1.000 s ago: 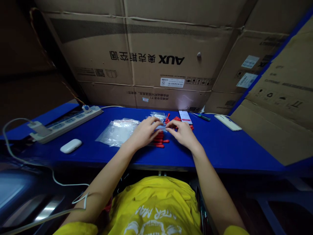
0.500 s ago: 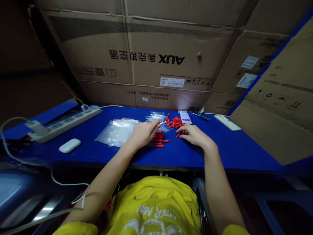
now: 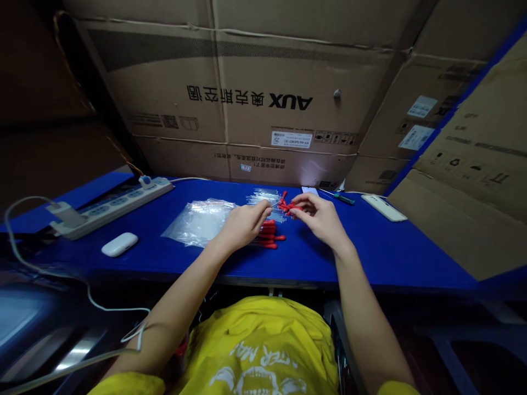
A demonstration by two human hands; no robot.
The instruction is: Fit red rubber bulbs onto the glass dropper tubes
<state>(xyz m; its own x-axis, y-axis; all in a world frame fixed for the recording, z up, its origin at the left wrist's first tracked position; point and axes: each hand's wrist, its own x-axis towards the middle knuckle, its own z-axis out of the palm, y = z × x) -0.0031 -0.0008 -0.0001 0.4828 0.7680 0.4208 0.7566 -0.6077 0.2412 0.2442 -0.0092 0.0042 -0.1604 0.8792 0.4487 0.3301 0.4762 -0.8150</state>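
Note:
My left hand (image 3: 244, 224) is closed in a pinch on a thin shiny rod (image 3: 275, 204), its tip pointing right. Facing it, my right hand (image 3: 323, 219) pinches a small red handle (image 3: 295, 207) close to the rod's end; whether the two touch I cannot tell. Behind my left fingers lies a pile of thin clear-looking rods (image 3: 263, 195). Loose red handles (image 3: 284, 195) sit beside that pile, partly hidden by my right hand. Below my left hand are several red-handled rods (image 3: 269, 237) in a bunch, their thin ends covered by the hand.
Clear plastic bags (image 3: 197, 222) lie left of my left hand. Farther left are a white case (image 3: 119, 244) and a power strip (image 3: 115, 206) with a cable. A green-handled screwdriver (image 3: 343, 198), a card (image 3: 309, 191) and a white phone-like slab (image 3: 383, 207) lie behind my right hand. Cardboard (image 3: 247, 66) walls the table.
My right hand has moved up and left from the table beside the red pile, bringing a red handle close to the rod. My left hand has stayed nearly still with its rod.

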